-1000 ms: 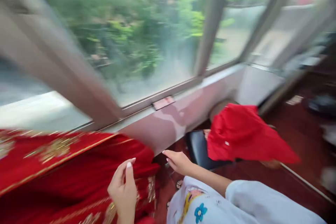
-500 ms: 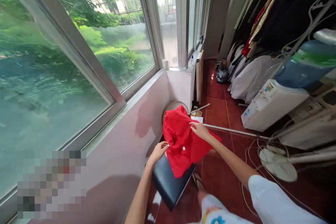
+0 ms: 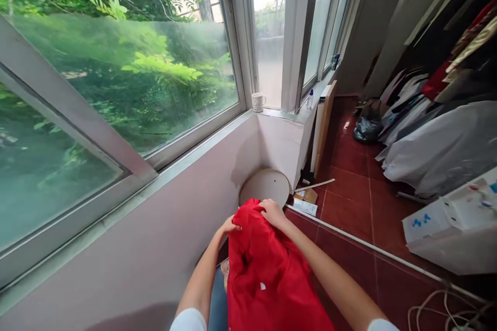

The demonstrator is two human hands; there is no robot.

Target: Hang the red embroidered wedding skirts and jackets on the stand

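Note:
A red garment of thin, wrinkled cloth spreads in front of me, with a small white label on it. Its far end is bunched between my hands. My left hand pinches the upper left edge, thumb lying over the cloth. Close by on the right, my right hand has its fingers curled round the top edge. Beneath the garment, a strip of a dark blue padded seat shows at the left; the cloth hides the rest of it.
A white round-topped object stands in the wall corner. On the sill are a mug and a small bottle. A white pole crosses the red floor. Hanging clothes and cables lie to the right.
Both hands have closed on the garment's far end, where before they were apart with fingers looser. The garment has been drawn up nearer to me, and my view has shifted.

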